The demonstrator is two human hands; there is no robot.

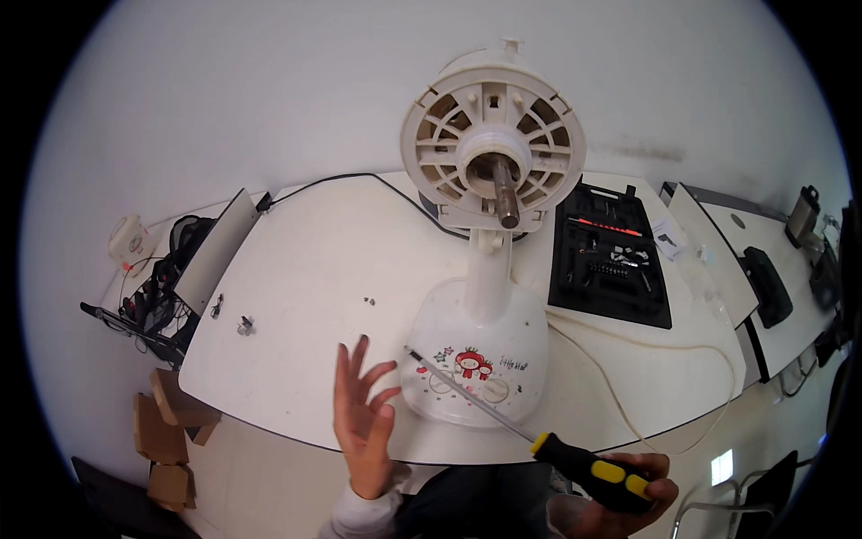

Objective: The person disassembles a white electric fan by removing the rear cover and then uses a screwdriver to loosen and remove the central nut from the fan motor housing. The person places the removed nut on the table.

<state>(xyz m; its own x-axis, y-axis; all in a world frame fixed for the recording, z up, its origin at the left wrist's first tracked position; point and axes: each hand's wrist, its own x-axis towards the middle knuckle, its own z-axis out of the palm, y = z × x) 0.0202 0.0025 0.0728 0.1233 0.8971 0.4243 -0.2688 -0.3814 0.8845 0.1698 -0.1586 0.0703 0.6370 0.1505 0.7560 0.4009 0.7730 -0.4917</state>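
- We hold our left hand (pixel 366 440) up with its fingers spread, gripping nothing, in front of the table's near edge.
- Our right hand (pixel 660 492) grips the black-and-yellow handle of a screwdriver (pixel 575 463); its shaft points up and left across the fan's base, and we cannot tell whether the tip touches it.
- We see the white fan (pixel 489 287) upright on the table (pixel 296 359), its metal shaft bare.
- Right of it we have a black tool case (pixel 620 304), lying open.
- Left of it lie small metal bits (pixel 370 301).
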